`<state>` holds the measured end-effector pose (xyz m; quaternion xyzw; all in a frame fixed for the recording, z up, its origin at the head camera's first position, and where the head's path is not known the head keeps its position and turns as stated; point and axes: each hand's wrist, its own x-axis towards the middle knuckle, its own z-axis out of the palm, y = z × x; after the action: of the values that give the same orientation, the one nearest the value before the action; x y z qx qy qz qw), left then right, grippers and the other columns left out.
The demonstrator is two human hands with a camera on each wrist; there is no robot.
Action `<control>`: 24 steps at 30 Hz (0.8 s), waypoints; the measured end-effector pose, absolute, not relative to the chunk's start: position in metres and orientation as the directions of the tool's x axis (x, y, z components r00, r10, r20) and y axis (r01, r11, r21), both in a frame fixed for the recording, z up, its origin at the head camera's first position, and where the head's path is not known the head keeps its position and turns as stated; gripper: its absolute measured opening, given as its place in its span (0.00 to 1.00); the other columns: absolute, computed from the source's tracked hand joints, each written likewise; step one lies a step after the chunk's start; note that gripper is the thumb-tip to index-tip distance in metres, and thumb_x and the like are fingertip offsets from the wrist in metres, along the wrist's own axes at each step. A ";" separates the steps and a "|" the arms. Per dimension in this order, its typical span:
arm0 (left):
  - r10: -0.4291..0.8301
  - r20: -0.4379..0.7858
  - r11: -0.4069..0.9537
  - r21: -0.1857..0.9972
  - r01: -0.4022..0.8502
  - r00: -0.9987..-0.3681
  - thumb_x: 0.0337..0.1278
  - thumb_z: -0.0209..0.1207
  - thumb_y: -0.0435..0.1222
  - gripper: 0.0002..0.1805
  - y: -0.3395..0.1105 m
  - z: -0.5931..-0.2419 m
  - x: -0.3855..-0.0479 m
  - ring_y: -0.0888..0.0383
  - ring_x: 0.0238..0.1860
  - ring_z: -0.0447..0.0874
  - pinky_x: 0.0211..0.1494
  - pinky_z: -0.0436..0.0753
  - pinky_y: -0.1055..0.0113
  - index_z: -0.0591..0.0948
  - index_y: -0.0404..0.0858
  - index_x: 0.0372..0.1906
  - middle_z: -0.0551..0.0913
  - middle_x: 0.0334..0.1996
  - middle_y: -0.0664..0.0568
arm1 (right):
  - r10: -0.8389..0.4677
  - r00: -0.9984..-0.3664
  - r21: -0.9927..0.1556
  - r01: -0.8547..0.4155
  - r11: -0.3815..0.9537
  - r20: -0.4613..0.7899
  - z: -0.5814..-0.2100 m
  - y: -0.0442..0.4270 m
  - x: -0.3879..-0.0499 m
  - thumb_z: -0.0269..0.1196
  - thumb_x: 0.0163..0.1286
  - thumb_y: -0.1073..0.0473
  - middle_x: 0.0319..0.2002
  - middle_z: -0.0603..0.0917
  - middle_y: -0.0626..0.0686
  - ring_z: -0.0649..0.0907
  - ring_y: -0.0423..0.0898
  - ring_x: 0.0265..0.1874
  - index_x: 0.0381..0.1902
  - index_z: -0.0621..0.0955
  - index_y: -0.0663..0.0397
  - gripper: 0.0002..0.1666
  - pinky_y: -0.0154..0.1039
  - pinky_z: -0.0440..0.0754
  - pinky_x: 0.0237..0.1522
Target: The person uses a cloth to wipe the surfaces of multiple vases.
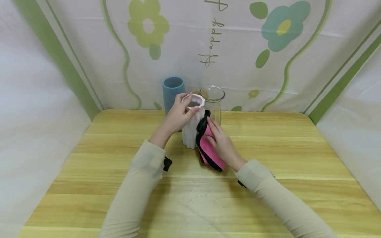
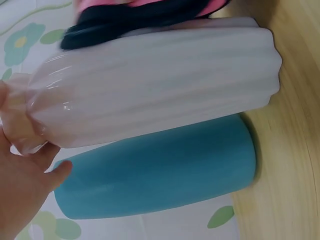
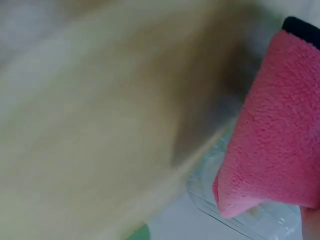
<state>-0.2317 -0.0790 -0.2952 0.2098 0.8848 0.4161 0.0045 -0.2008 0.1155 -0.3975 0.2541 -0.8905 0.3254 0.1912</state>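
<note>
A matte blue, roughly cylindrical vase (image 1: 170,94) stands upright on a yellowish wood-grained tabletop (image 1: 128,132). To the blue vase's right is a clear glass vase with a flared rim (image 1: 214,105). Behind the blue vase hangs a white printed backdrop (image 1: 184,39): above it to the left, a yellow-green flower (image 1: 137,24); above it to the right, sideways green "Happy" lettering (image 1: 215,32) and, farther right, a teal, yellow-centred flower (image 1: 272,29).
</note>
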 end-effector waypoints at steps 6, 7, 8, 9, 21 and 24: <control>0.374 0.166 0.539 0.762 0.359 -0.912 0.72 0.45 0.46 0.34 -0.081 -0.293 -0.231 0.44 0.59 0.75 0.58 0.79 0.53 0.50 0.40 0.76 0.47 0.75 0.43 | -0.292 -0.739 -0.472 -0.632 0.615 0.607 -0.379 0.109 -0.203 0.63 0.64 0.64 0.68 0.68 0.62 0.72 0.58 0.65 0.72 0.61 0.61 0.40 0.48 0.74 0.62; 0.376 0.163 0.536 0.765 0.358 -0.912 0.72 0.45 0.45 0.34 -0.081 -0.293 -0.231 0.43 0.60 0.74 0.59 0.78 0.53 0.50 0.40 0.76 0.46 0.75 0.43 | -0.291 -0.736 -0.473 -0.634 0.611 0.611 -0.378 0.109 -0.203 0.63 0.64 0.64 0.68 0.68 0.63 0.72 0.58 0.65 0.72 0.61 0.61 0.40 0.48 0.74 0.62; 0.378 0.159 0.534 0.767 0.356 -0.912 0.72 0.45 0.45 0.34 -0.081 -0.293 -0.231 0.43 0.60 0.74 0.60 0.78 0.52 0.50 0.40 0.76 0.46 0.75 0.44 | -0.287 -0.738 -0.475 -0.632 0.613 0.611 -0.377 0.109 -0.203 0.63 0.64 0.64 0.68 0.67 0.63 0.71 0.59 0.66 0.72 0.62 0.60 0.40 0.49 0.74 0.62; 0.381 0.154 0.535 0.767 0.354 -0.912 0.72 0.44 0.46 0.34 -0.081 -0.293 -0.231 0.44 0.61 0.74 0.60 0.77 0.52 0.50 0.41 0.76 0.46 0.75 0.45 | -0.287 -0.740 -0.476 -0.629 0.614 0.608 -0.377 0.109 -0.203 0.63 0.63 0.64 0.68 0.67 0.63 0.71 0.59 0.66 0.71 0.62 0.61 0.40 0.49 0.74 0.62; 0.307 0.175 0.628 0.701 0.338 -0.935 0.64 0.51 0.57 0.43 -0.074 -0.298 -0.232 0.45 0.72 0.55 0.67 0.69 0.47 0.50 0.44 0.76 0.42 0.75 0.43 | -0.337 -0.776 -0.466 -0.602 0.648 0.534 -0.404 0.117 -0.201 0.65 0.62 0.62 0.69 0.65 0.64 0.69 0.63 0.66 0.71 0.64 0.56 0.40 0.53 0.73 0.62; 0.290 0.183 0.643 0.690 0.333 -0.939 0.65 0.51 0.56 0.41 -0.073 -0.298 -0.232 0.44 0.70 0.59 0.65 0.71 0.48 0.51 0.44 0.76 0.43 0.74 0.41 | -0.338 -0.747 -0.430 -0.625 0.652 0.572 -0.411 0.117 -0.201 0.66 0.61 0.62 0.68 0.68 0.65 0.72 0.63 0.64 0.71 0.65 0.54 0.40 0.52 0.75 0.60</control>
<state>-0.2316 -0.0735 -0.2983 0.1718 0.9058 0.3862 -0.0276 -0.2013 0.1173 -0.4111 0.2735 -0.8800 0.3148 0.2274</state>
